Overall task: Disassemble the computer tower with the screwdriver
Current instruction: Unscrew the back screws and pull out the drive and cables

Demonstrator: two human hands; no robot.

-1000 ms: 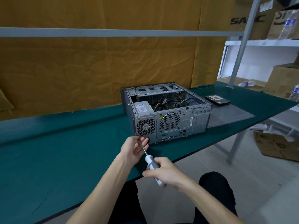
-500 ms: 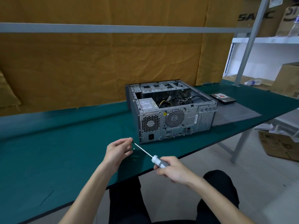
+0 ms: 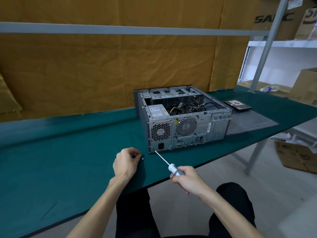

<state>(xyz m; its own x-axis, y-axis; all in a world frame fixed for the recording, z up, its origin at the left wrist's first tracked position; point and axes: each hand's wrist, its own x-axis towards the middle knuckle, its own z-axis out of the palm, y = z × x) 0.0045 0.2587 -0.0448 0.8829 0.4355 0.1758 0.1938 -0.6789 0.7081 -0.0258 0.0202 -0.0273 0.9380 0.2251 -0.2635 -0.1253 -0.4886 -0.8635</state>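
1 green counter [image 3: 68, 169] carries the open computer tower [image 3: 183, 121], orange sheeting [image 3: 120, 69] behind, shelving right. Right hand [image 3: 190, 181] grips the screwdriver [image 3: 171, 166]; left hand [image 3: 126, 162] curled, contents unclear.

Tabletop [image 3: 60, 152] left of the computer tower [image 3: 181, 117]: broad open green surface, free passage. Tower is open on top; inside, power supply [image 3: 157, 111], cables and drive cage block the way. Small screw [image 3: 142, 158] lies on the tabletop near the tower's front-left corner. Right of the tower, a flat grey panel [image 3: 250, 123] and a hard drive [image 3: 237, 105]. Rear bounded by brown cardboard wall [image 3: 120, 66].
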